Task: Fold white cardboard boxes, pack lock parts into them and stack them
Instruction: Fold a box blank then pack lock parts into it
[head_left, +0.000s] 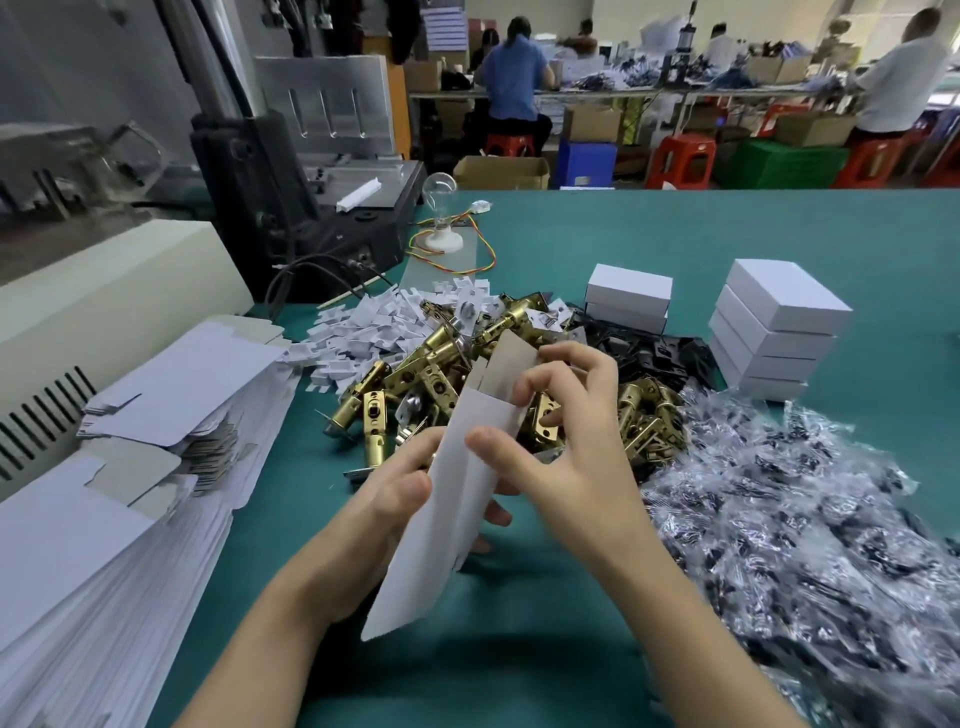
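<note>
Both my hands hold one flat white cardboard box blank (447, 499) upright above the green table (571, 670). My left hand (400, 499) grips its lower left edge, thumb in front and fingers behind. My right hand (566, 441) pinches the upper part, thumb on the white face and fingers curled over the brown inner flap. Behind the blank lies a heap of brass lock latches (415, 379). Folded white boxes stand in a tall stack (774, 332) at the right and a short stack (628, 296) beside it.
A pile of flat box blanks (130, 488) fills the left side. Small white card inserts (374, 327) lie behind the latches, black parts (649, 353) and clear bags of screws (810, 519) at the right. A machine (311, 208) and a bulb (441, 208) stand at the back. People work at far tables.
</note>
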